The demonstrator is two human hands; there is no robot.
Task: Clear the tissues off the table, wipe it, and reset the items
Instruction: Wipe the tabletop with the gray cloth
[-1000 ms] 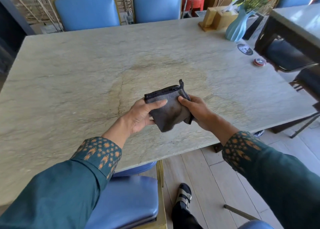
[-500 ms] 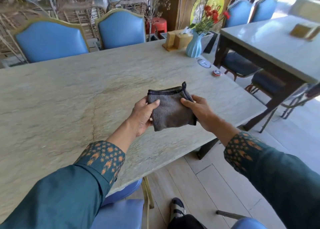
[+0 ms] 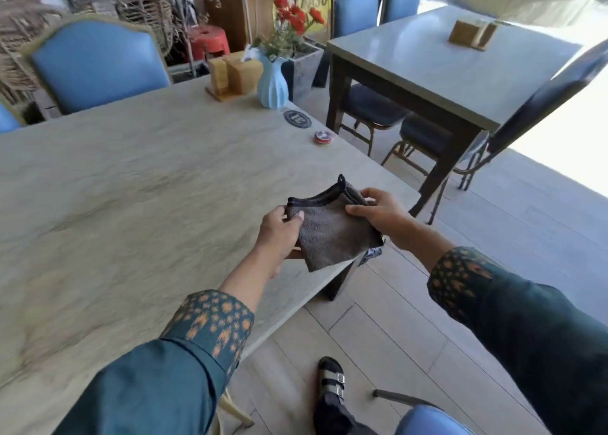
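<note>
Wooden tissue holder (image 3: 235, 74) seemingly holds tissue; both hands grip cloth (image 3: 332, 233).

Cloth (image 3: 332, 233) carried right, toward table (image 3: 131, 187) corner.

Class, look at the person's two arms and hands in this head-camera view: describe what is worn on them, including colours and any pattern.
Both arms wear long dark teal sleeves: left sleeve, right sleeve. Each ends in a wide cuff band printed with small orange star-like motifs. The left hand and right hand are bare: no gloves, and no rings or watch can be seen.
</note>
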